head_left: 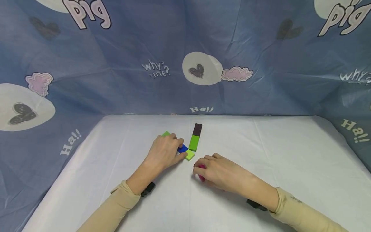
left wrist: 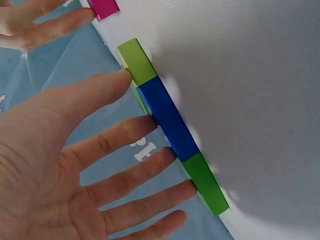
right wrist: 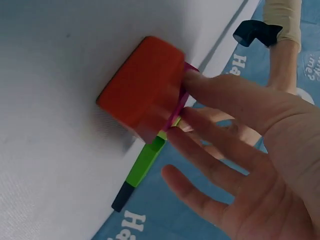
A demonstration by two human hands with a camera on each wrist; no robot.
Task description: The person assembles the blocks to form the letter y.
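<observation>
My left hand (head_left: 166, 149) lies over a row of blocks. In the left wrist view its nearly straight fingers and thumb touch the row's edge: a yellow-green block (left wrist: 136, 61), a blue block (left wrist: 169, 117) and a green block (left wrist: 206, 184), end to end. My right hand (head_left: 221, 170), just right of that row, pinches a magenta block (head_left: 202, 174) between thumb and fingers. Up against the magenta one, a red-orange block (right wrist: 142, 85) fills the middle of the right wrist view; from the head it is hidden by the hand.
Past the left hand, a bright green block (head_left: 194, 143) and a dark brown block (head_left: 197, 129) form a second line, its near end at the yellow-green block. All lie on a white-covered table (head_left: 255, 138). A blue printed curtain (head_left: 162, 93) rises behind the table and at both sides.
</observation>
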